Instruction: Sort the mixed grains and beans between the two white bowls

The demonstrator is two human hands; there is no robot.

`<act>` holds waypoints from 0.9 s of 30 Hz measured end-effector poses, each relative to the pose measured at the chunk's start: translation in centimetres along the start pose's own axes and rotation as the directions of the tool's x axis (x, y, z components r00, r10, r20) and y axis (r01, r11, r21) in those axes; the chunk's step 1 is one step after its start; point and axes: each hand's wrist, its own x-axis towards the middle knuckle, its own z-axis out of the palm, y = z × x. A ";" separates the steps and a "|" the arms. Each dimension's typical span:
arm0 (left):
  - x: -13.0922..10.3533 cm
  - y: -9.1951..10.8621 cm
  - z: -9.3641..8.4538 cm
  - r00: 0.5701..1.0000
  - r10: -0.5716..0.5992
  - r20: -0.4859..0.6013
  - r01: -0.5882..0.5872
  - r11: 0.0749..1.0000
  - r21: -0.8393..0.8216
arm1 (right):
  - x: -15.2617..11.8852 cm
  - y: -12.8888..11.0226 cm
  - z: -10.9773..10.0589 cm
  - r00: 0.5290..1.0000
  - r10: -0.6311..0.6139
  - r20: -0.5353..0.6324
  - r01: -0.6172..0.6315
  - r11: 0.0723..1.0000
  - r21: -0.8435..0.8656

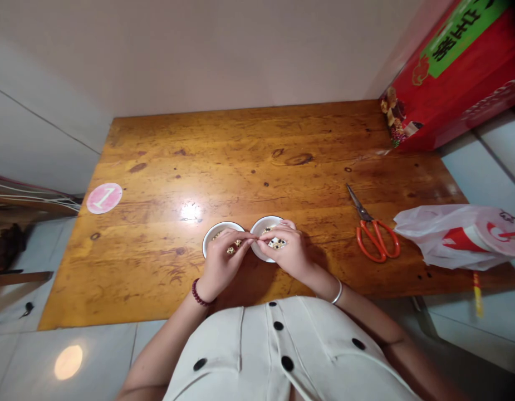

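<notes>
Two small white bowls stand side by side near the table's front edge. The left bowl (pixel 207 236) holds small pale beads or grains, partly covered by my left hand (pixel 224 257). In the right bowl (pixel 262 253) lie pale and dark pieces, under my right hand (pixel 291 252). Both hands hover over the bowls, thumb and forefinger pinched, and their fingertips meet between the two rims. Whatever is between the fingertips is too small to make out.
On the wooden table (pixel 224 167), orange-handled scissors (pixel 368 223) lie to the right, beside a plastic bag (pixel 428 223) with a red and white cup (pixel 470 239). A round pink sticker (pixel 104 198) is at the left; a red box (pixel 457 94) stands back right.
</notes>
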 end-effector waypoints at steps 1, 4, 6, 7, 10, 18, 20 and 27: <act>0.0 0.0 0.0 1.000 0.003 0.001 -0.003 1.000 0.001 | 0.0 0.0 0.0 1.000 -0.006 -0.004 0.006 1.000 -0.004; 0.1 0.1 0.0 1.000 0.011 0.005 -0.011 1.000 0.001 | 0.0 0.0 0.1 1.000 -0.022 -0.017 0.022 1.000 -0.001; 0.1 0.1 0.0 1.000 0.008 0.008 -0.008 1.000 0.001 | 0.0 -0.1 0.0 1.000 -0.022 -0.014 0.022 1.000 0.003; 0.1 0.0 0.0 1.000 0.005 0.011 -0.005 1.000 0.001 | 0.0 -0.1 0.0 1.000 -0.019 -0.010 0.019 1.000 0.004; 0.0 -0.1 0.0 1.000 -0.005 0.025 0.006 1.000 -0.008 | 0.0 -0.1 0.0 1.000 -0.012 0.001 0.012 1.000 0.002; -0.1 -0.1 0.3 0.998 -0.068 0.005 0.068 0.997 -0.044 | -0.1 0.0 0.0 1.000 -0.017 0.001 0.017 1.000 -0.013; -0.1 -0.1 0.3 0.998 -0.067 0.007 0.067 0.997 -0.043 | -0.1 0.0 0.0 1.000 -0.010 0.010 0.011 1.000 -0.018; -0.2 -0.1 0.3 0.992 -0.123 0.009 0.123 0.990 -0.065 | -0.1 -0.1 -0.1 1.000 -0.017 0.008 0.017 1.000 0.001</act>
